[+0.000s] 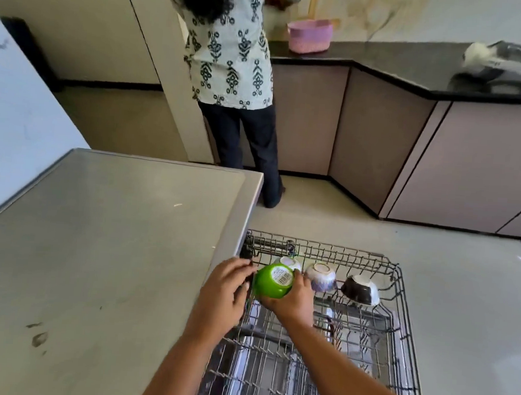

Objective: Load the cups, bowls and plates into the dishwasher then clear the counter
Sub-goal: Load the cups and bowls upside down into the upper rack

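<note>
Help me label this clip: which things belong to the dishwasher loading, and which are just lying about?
Job: green bowl in the right grip; white bowl; purple bowl; dark bowl; dishwasher rack.
Lying about: pink basket; crumpled bag; a second person.

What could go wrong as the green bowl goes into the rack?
1. The right hand grips the inverted green bowl close to the white bowl behind it; setting it down may knock them together.
2. The dark bowl sits tilted on the dishwasher rack; a jolt might tip it.
3. The left hand is by the rack's edge, where fingers could catch.
</note>
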